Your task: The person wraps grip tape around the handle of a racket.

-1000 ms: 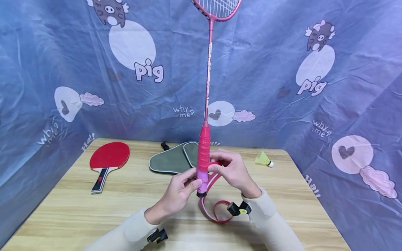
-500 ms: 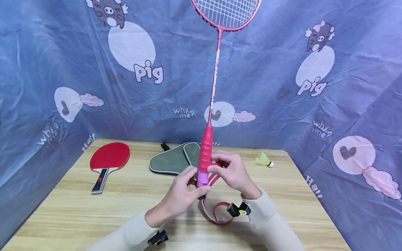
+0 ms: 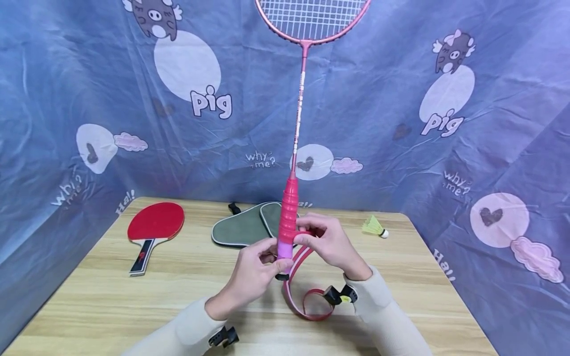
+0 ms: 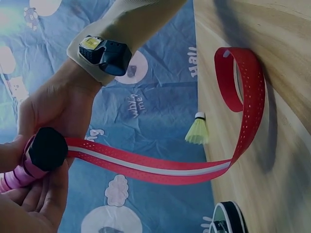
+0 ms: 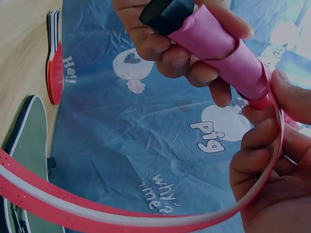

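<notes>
A pink badminton racket [image 3: 296,123] stands nearly upright over the table, its head cut off by the top of the head view. Red grip tape [image 3: 289,212] is wound round the upper handle; lower down, a purple layer [image 5: 214,43] shows above the black butt cap [image 4: 48,148]. My left hand [image 3: 251,272] grips the handle near that cap. Beside the winding's lower edge, my right hand [image 3: 327,244] pinches the tape between thumb and fingers. From there the loose tape [image 4: 160,167], red with a white centre strip, hangs in a curve and coils on the table.
A red table tennis bat [image 3: 156,220] lies at the table's left. Behind the handle is a green bat case [image 3: 240,227], partly hidden. A yellow shuttlecock [image 3: 374,227] lies at the back right. A blue printed curtain [image 3: 378,99] encloses the table [image 3: 89,306] behind and at both sides.
The racket turns about its handle, its head showing more face-on than a second ago. It leaned right, then came back left. My left fingers shift on the handle; my right hand barely moves.
</notes>
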Available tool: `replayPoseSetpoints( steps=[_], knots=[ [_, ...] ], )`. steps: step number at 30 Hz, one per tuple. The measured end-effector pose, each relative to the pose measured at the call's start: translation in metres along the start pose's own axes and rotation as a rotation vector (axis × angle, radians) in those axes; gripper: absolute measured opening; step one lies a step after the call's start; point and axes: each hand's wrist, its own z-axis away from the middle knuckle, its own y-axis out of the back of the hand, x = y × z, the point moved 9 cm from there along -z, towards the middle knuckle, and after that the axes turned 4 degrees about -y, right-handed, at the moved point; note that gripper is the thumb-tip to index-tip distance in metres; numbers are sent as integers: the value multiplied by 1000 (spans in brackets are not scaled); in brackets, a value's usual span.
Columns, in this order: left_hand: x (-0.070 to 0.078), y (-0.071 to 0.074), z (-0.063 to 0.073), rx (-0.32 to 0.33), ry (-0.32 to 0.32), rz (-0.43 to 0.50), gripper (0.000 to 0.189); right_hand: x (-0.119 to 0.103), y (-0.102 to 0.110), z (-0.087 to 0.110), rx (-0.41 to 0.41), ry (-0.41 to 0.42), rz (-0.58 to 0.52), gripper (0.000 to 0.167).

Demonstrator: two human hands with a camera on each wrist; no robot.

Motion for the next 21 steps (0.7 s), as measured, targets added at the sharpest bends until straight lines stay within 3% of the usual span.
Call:
replayPoseSetpoints(
  steps=[6, 11, 16, 21],
  knots=[
    [-1, -11, 2, -121, 1, 167, 37, -1, -1, 1, -66, 10, -63, 26],
    [5, -19, 3, -235, -59, 266, 38, -1, -4, 3, -138, 41, -169, 31],
    [11, -22, 4, -329, -114, 320, 36, -2, -6, 6, -171, 31, -234, 37],
    [11, -25, 5, -371, -140, 328, 33, -1, -8, 7, -186, 16, -268, 41]
  ],
)
